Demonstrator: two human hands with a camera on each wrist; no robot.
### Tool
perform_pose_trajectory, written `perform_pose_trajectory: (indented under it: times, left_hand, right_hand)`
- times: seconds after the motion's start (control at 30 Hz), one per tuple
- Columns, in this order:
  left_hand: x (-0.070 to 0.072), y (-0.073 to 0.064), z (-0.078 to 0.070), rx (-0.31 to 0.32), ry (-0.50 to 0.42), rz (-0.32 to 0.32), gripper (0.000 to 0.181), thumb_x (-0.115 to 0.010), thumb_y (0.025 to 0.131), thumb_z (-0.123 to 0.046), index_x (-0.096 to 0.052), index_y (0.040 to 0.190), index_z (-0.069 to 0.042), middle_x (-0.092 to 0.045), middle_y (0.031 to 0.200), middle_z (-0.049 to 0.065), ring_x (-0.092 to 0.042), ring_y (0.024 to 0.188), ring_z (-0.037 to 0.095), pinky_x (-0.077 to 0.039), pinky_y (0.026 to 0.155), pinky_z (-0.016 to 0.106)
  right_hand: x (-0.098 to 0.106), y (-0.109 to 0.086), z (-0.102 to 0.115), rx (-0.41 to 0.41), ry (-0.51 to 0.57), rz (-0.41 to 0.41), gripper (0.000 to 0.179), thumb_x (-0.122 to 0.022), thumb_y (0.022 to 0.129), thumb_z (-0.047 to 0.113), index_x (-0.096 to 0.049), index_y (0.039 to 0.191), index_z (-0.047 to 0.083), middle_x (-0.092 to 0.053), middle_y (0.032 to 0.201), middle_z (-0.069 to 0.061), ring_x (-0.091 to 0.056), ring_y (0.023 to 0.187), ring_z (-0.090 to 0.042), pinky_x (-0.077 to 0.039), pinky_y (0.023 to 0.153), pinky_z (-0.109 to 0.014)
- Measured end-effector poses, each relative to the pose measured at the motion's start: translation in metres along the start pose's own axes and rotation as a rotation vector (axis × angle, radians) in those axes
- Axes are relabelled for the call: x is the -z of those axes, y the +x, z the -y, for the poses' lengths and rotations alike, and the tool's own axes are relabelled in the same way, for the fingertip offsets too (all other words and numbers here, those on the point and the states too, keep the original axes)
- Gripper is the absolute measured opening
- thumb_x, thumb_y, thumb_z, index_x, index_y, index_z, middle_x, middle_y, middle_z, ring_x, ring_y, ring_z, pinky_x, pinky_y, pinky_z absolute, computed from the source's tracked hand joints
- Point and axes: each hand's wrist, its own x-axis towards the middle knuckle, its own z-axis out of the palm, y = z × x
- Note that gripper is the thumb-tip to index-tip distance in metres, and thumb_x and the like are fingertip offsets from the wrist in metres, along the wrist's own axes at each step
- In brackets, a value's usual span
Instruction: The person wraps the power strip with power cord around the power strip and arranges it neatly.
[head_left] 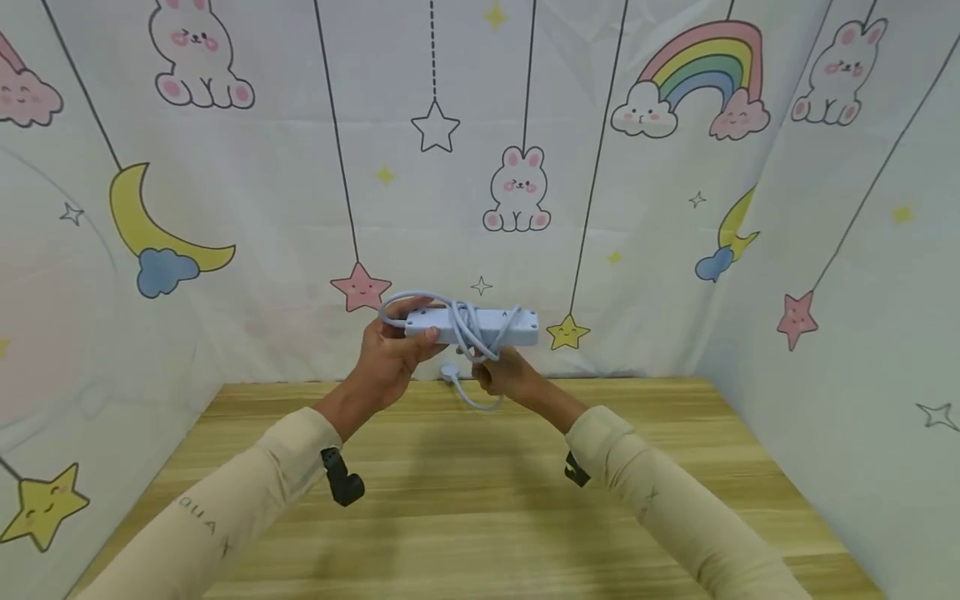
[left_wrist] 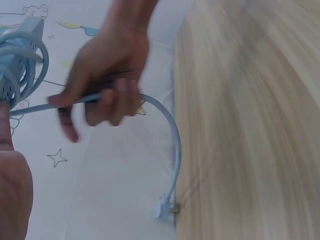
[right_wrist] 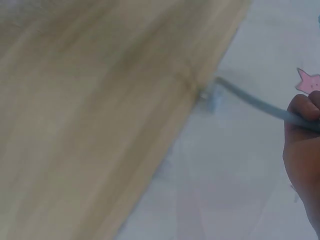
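Observation:
A white power strip [head_left: 517,327] is held up above the far part of the table, its cord [head_left: 467,327] looped several times around its body. My left hand [head_left: 390,354] grips the strip's left end, thumb on the near side. Below the strip, my right hand [head_left: 506,372] holds the free length of cord in curled fingers, as the left wrist view shows with the same right hand [left_wrist: 112,80]. From it the cord [left_wrist: 172,135] bends down to the plug [left_wrist: 163,207], which hangs close to the table edge in that view.
The wood-grain table [head_left: 450,517] stretches beneath both arms. White printed curtains [head_left: 300,208] with rabbits, stars and moons stand behind it and on both sides. A black wrist strap piece [head_left: 343,479] hangs below the left sleeve, and another [head_left: 576,471] below the right.

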Motion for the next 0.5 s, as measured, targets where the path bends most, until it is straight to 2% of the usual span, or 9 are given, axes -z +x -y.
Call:
perform_pose_trajectory:
  times: [0.07, 0.1, 0.17, 0.3, 0.43, 0.5]
  left_hand:
    - [0.001, 0.003, -0.003, -0.033, 0.013, -0.065, 0.049, -0.059, 0.108, 0.017, -0.076, 0.128, -0.024, -0.076, 0.130, 0.000, -0.080, 0.114, 0.014, -0.067, 0.100, 0.032]
    - [0.002, 0.004, -0.004, -0.041, 0.018, -0.099, 0.049, -0.059, 0.107, 0.017, -0.076, 0.128, -0.023, -0.075, 0.130, 0.000, -0.080, 0.113, 0.014, -0.067, 0.100, 0.031]
    - [0.004, 0.004, -0.003, -0.049, 0.038, -0.164, 0.048, -0.062, 0.106, 0.018, -0.077, 0.128, -0.023, -0.072, 0.130, 0.001, -0.080, 0.113, 0.014, -0.067, 0.100, 0.031]
    - [0.011, 0.003, 0.005, -0.036, 0.053, -0.234, 0.047, -0.065, 0.104, 0.019, -0.077, 0.125, -0.022, -0.069, 0.129, 0.002, -0.080, 0.113, 0.015, -0.068, 0.099, 0.033]
    - [0.017, 0.003, 0.010, -0.054, 0.061, -0.242, 0.047, -0.065, 0.104, 0.019, -0.076, 0.126, -0.021, -0.069, 0.128, 0.003, -0.079, 0.114, 0.016, -0.068, 0.099, 0.034]
    - [0.018, 0.004, 0.011, -0.063, 0.064, -0.243, 0.046, -0.065, 0.104, 0.019, -0.076, 0.126, -0.020, -0.070, 0.127, 0.002, -0.079, 0.114, 0.016, -0.068, 0.099, 0.034]
  right_hand:
    - [-0.008, -0.001, -0.006, -0.021, -0.166, -0.025, 0.041, -0.034, 0.126, 0.032, -0.070, 0.122, 0.012, -0.050, 0.066, 0.007, -0.036, 0.054, -0.008, -0.030, 0.054, -0.024]
    - [-0.011, -0.004, -0.008, -0.015, -0.261, -0.029, 0.042, -0.032, 0.126, 0.035, -0.065, 0.131, 0.009, -0.049, 0.067, 0.005, -0.038, 0.055, -0.009, -0.034, 0.055, -0.025]
    - [-0.017, -0.010, -0.013, 0.004, -0.346, -0.008, 0.048, -0.029, 0.126, 0.034, -0.059, 0.139, -0.001, -0.048, 0.070, 0.002, -0.041, 0.059, -0.014, -0.040, 0.060, -0.029]
    - [-0.026, -0.021, -0.024, 0.041, -0.351, 0.046, 0.047, -0.033, 0.126, 0.029, -0.059, 0.135, -0.008, -0.056, 0.076, -0.006, -0.054, 0.069, -0.020, -0.051, 0.075, -0.035]
    - [-0.032, -0.027, -0.033, 0.057, -0.311, 0.086, 0.042, -0.038, 0.125, 0.025, -0.064, 0.129, -0.008, -0.069, 0.088, -0.022, -0.073, 0.089, -0.030, -0.061, 0.092, -0.033]
    - [-0.034, -0.029, -0.033, 0.059, -0.294, 0.089, 0.039, -0.039, 0.125, 0.023, -0.065, 0.128, -0.007, -0.073, 0.095, -0.030, -0.078, 0.100, -0.037, -0.062, 0.101, -0.034]
